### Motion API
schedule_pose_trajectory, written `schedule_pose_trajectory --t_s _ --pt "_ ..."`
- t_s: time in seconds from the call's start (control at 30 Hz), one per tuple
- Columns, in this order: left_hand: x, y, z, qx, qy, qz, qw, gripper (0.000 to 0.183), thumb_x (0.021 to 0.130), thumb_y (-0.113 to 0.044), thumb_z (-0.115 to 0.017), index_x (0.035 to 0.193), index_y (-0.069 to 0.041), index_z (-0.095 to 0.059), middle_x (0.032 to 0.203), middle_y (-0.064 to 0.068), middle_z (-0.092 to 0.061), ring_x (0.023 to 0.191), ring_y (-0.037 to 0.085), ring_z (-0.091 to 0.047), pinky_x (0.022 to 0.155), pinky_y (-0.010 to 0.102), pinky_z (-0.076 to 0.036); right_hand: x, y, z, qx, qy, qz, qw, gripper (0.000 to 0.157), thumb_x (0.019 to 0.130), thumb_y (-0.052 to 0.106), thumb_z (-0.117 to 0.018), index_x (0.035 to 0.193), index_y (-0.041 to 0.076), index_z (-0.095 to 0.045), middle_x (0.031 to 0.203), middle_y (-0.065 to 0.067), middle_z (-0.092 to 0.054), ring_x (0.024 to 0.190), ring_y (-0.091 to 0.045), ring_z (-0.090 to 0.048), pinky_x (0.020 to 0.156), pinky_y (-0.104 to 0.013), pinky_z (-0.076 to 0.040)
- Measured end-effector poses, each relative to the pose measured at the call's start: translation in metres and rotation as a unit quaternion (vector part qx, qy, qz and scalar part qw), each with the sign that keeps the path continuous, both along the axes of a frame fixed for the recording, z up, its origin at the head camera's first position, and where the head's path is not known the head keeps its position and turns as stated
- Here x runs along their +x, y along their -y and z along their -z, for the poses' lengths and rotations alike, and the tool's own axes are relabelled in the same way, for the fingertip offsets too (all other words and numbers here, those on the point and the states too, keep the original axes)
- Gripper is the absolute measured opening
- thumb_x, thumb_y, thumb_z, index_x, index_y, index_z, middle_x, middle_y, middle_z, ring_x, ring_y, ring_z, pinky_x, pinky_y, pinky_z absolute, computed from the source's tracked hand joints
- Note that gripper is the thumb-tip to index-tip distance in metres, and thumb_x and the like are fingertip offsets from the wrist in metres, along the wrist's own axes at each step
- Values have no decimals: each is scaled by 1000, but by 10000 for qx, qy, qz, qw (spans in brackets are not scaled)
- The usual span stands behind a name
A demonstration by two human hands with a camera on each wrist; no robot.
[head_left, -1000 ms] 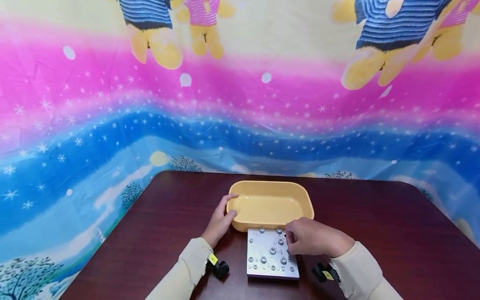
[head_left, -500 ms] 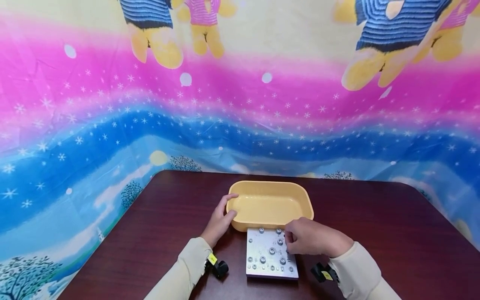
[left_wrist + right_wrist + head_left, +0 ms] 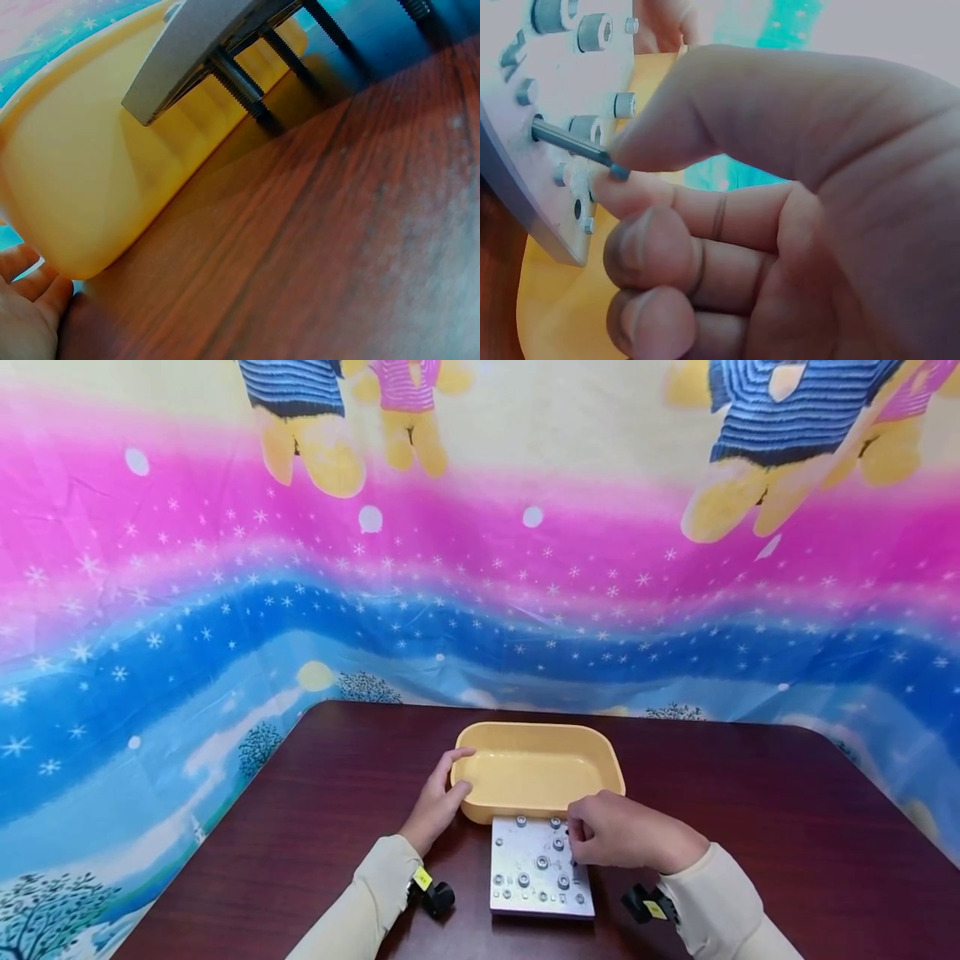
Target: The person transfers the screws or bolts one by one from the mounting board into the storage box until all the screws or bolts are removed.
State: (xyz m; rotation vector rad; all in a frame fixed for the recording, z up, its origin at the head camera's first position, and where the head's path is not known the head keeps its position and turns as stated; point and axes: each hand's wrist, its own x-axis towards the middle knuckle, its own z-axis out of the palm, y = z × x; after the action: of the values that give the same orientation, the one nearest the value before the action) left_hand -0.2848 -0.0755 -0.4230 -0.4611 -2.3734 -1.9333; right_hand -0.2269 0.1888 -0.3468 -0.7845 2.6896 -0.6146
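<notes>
My right hand (image 3: 626,833) pinches a slim metal screw (image 3: 574,141) between thumb and index finger, its other fingers curled. In the right wrist view the screw's shaft leads into a hole in the silver metal plate (image 3: 517,856). Several socket-head bolts (image 3: 542,862) of different sizes stand in this plate. Threaded bolt ends (image 3: 238,84) stick out beneath it in the left wrist view. With my left hand (image 3: 435,806) I hold the left end of a yellow plastic bin (image 3: 540,811), thumb and index finger over its rim. The screw is hidden by my right hand in the head view.
Behind the plate, the bin stands with its near wall right against the plate's far edge. Both are on a dark red-brown wooden table (image 3: 337,768). A printed cloth (image 3: 480,552) hangs behind the table. Small black cameras (image 3: 438,900) hang at both wrists.
</notes>
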Motion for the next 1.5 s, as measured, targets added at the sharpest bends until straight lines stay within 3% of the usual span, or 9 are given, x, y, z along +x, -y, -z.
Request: schedule_pose_trajectory --t_s 0.47,0.73,0.87,1.1,1.3,1.5 --pt "0 2 1 -19 -164 2 9999 50 88 1 -50 138 -5 -46 143 12 -45 124 26 -44 96 35 -37 -2 1 -3 -155 -501 -90 9986 13 83 14 -65 75 20 -56 56 9 -42 49 -5 -37 49 -22 -33" --pt "-2 1 1 49 -239 37 9997 50 88 3 -49 138 -2 -46 143 14 -44 125 32 -43 98 42 -36 -5 2 -1 -304 -911 -45 9954 12 83 16 -61 76 22 -54 56 11 -41 51 -3 -38 51 -22 -36" --pt "-2 0 1 18 -221 26 9998 50 88 2 -49 138 -3 -46 142 14 -44 125 32 -43 98 42 -36 -9 1 3 -526 -1258 0 9907 14 81 14 -59 75 24 -51 55 12 -41 51 -2 -38 50 -21 -34" --pt "-2 0 -1 -19 -182 -1 9998 49 89 2 -49 137 -4 -46 143 13 -44 126 32 -42 99 41 -35 -17 -1 6 -1125 -2053 247 9719 18 84 8 -57 78 23 -50 57 13 -43 50 -1 -38 49 -21 -36" --pt "-1 0 0 -28 -129 9 9999 49 89 1 -50 138 -5 -46 143 12 -43 125 32 -43 97 40 -37 -21 -2 12 -1212 -1936 437 9726 7 94 11 -56 89 15 -52 62 11 -48 50 -3 -40 49 -23 -40" --pt "-1 1 2 -49 -64 34 10000 49 90 0 -50 139 -7 -45 144 11 -42 126 32 -43 96 39 -38 -25 -4 18 -1175 -1945 693 9714 4 98 14 -53 96 11 -51 58 7 -41 47 -5 -35 48 -24 -37"
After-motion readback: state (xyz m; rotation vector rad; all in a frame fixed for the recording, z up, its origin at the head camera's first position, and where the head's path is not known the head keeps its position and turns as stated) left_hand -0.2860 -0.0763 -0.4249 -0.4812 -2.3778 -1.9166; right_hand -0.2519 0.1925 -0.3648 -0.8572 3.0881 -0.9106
